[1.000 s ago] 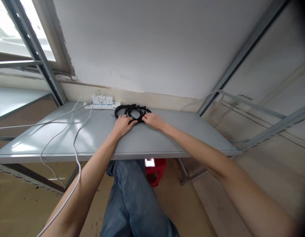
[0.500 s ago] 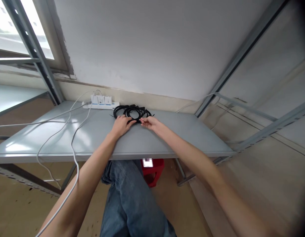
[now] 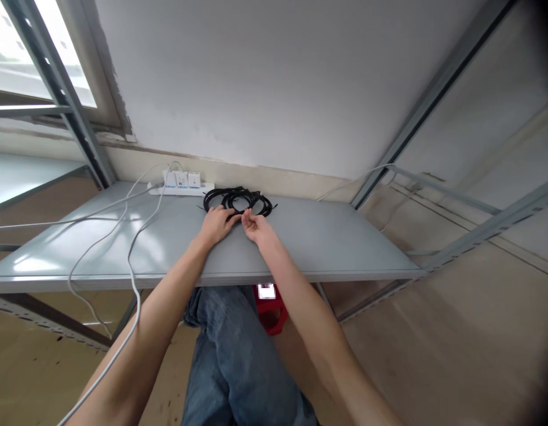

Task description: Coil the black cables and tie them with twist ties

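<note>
Several coils of black cable (image 3: pixel 229 193) lie on the grey shelf near the wall, with thin black ends sticking out at both sides. At the near left part of the coils, my left hand (image 3: pixel 217 225) has its fingers curled over the cable and its thumb pointing right. My right hand (image 3: pixel 255 225) is beside that thumb, fingertips pinched together at the front of the coils. Whatever is between those fingertips is too small to make out.
A white power strip (image 3: pixel 185 190) with plugged-in white adapters sits left of the coils. White cords (image 3: pixel 130 260) run across the shelf (image 3: pixel 336 242) and over its front edge, one crossing my left forearm. Metal uprights (image 3: pixel 433 100) frame the shelf; a red stool (image 3: pixel 274 319) stands underneath.
My right hand has moved left along the front of the coils, close to my left thumb, uncovering the right part of the cable. My left hand has barely moved.
</note>
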Action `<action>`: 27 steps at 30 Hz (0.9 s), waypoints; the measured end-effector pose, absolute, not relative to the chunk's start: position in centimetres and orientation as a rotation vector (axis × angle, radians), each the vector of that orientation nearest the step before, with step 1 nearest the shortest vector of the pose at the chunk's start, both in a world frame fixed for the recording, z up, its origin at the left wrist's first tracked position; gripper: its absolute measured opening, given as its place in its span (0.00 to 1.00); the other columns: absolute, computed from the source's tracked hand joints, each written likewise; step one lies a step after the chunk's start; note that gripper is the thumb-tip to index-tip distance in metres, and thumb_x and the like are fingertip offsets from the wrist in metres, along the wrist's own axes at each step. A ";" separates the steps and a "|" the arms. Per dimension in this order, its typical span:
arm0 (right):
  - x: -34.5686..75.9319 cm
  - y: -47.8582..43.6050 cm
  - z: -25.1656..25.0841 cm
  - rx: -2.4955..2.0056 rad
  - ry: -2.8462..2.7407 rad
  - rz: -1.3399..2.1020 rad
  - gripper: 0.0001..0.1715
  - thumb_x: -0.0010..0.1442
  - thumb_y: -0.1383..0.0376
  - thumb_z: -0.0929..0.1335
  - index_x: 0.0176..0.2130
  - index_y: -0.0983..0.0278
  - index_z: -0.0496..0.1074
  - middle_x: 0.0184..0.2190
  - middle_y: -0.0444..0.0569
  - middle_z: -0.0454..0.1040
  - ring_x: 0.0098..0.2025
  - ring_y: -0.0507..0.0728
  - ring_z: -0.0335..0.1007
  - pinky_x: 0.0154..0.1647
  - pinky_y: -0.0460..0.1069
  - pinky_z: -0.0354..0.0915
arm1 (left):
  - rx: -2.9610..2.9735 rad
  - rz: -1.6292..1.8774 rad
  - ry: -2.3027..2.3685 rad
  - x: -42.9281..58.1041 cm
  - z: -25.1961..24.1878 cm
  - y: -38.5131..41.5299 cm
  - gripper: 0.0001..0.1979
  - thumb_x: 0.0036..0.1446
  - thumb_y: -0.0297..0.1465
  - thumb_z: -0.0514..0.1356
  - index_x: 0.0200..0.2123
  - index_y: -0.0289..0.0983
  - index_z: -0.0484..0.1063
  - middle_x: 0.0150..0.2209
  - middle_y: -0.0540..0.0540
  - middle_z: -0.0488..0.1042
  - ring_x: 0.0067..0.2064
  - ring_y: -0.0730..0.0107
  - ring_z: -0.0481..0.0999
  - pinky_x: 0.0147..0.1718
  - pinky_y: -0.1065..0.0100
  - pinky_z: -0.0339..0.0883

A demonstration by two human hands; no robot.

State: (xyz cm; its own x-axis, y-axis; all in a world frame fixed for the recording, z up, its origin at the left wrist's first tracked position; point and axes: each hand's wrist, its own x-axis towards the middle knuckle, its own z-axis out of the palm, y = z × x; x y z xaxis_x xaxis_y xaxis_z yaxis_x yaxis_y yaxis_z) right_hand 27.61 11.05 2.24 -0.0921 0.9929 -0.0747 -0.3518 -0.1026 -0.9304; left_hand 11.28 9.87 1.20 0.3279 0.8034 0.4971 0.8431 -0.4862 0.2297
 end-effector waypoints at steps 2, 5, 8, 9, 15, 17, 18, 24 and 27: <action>28.2 10.6 2.7 -1.092 -0.884 1.491 0.13 0.67 0.76 0.65 0.31 0.63 0.70 0.21 0.44 0.73 0.24 0.51 0.75 0.34 0.49 0.79 | -2.522 -0.859 -1.530 11.3 1.1 9.9 0.24 0.73 0.45 0.48 0.39 0.39 0.79 0.37 0.37 0.80 0.47 0.48 0.76 0.46 0.54 0.63; 30.4 10.1 3.7 -1.261 -1.149 1.485 0.11 0.69 0.72 0.67 0.32 0.66 0.72 0.21 0.46 0.73 0.21 0.52 0.74 0.28 0.49 0.77 | -2.537 -0.833 -1.494 11.4 1.0 10.0 0.24 0.73 0.47 0.49 0.39 0.39 0.79 0.36 0.38 0.80 0.47 0.48 0.76 0.48 0.53 0.62; 32.7 9.9 4.8 -1.376 -1.622 1.316 0.08 0.67 0.70 0.70 0.33 0.65 0.71 0.21 0.46 0.74 0.20 0.54 0.73 0.25 0.50 0.74 | -2.530 -0.839 -1.488 11.4 1.0 10.0 0.25 0.72 0.48 0.50 0.38 0.39 0.79 0.36 0.38 0.80 0.47 0.48 0.77 0.49 0.53 0.62; 33.2 9.8 5.1 -1.395 -1.798 1.169 0.07 0.66 0.70 0.70 0.34 0.65 0.71 0.21 0.46 0.74 0.20 0.55 0.73 0.25 0.50 0.73 | -2.531 -0.848 -1.490 11.5 1.0 9.9 0.25 0.72 0.49 0.50 0.38 0.39 0.79 0.36 0.38 0.80 0.47 0.48 0.77 0.49 0.53 0.62; 33.0 8.7 6.1 -1.355 -2.451 -0.247 0.18 0.66 0.73 0.70 0.55 0.64 0.71 0.41 0.61 0.80 0.38 0.63 0.79 0.41 0.53 0.69 | -2.517 -0.852 -1.498 11.4 1.1 9.8 0.26 0.72 0.49 0.50 0.37 0.39 0.79 0.36 0.37 0.80 0.47 0.47 0.77 0.48 0.53 0.63; 32.7 8.9 6.5 -1.338 -2.576 -0.497 0.17 0.70 0.74 0.63 0.56 0.64 0.70 0.45 0.64 0.79 0.39 0.62 0.78 0.40 0.53 0.67 | -2.511 -0.846 -1.503 11.4 1.1 9.8 0.25 0.72 0.49 0.50 0.38 0.39 0.80 0.36 0.37 0.80 0.47 0.47 0.77 0.48 0.53 0.63; 32.7 9.1 6.8 -1.301 -2.646 -0.597 0.18 0.71 0.74 0.60 0.55 0.64 0.71 0.45 0.64 0.79 0.39 0.61 0.78 0.39 0.52 0.66 | -2.512 -0.845 -1.507 11.4 1.1 9.8 0.25 0.72 0.49 0.50 0.38 0.39 0.80 0.37 0.37 0.80 0.47 0.47 0.77 0.48 0.53 0.63; 33.2 10.7 8.4 -0.902 -3.006 -1.045 0.22 0.73 0.75 0.54 0.56 0.69 0.71 0.46 0.65 0.79 0.39 0.59 0.76 0.35 0.50 0.62 | -2.529 -0.853 -1.518 11.5 1.2 9.8 0.24 0.72 0.48 0.51 0.39 0.39 0.80 0.37 0.38 0.80 0.47 0.49 0.77 0.49 0.55 0.63; 32.9 11.1 8.2 -0.806 -3.056 -1.119 0.22 0.73 0.75 0.55 0.54 0.71 0.73 0.43 0.64 0.80 0.39 0.60 0.77 0.35 0.51 0.62 | -2.522 -0.843 -1.509 11.5 1.0 9.9 0.24 0.72 0.48 0.51 0.39 0.39 0.80 0.37 0.38 0.80 0.47 0.49 0.77 0.48 0.55 0.63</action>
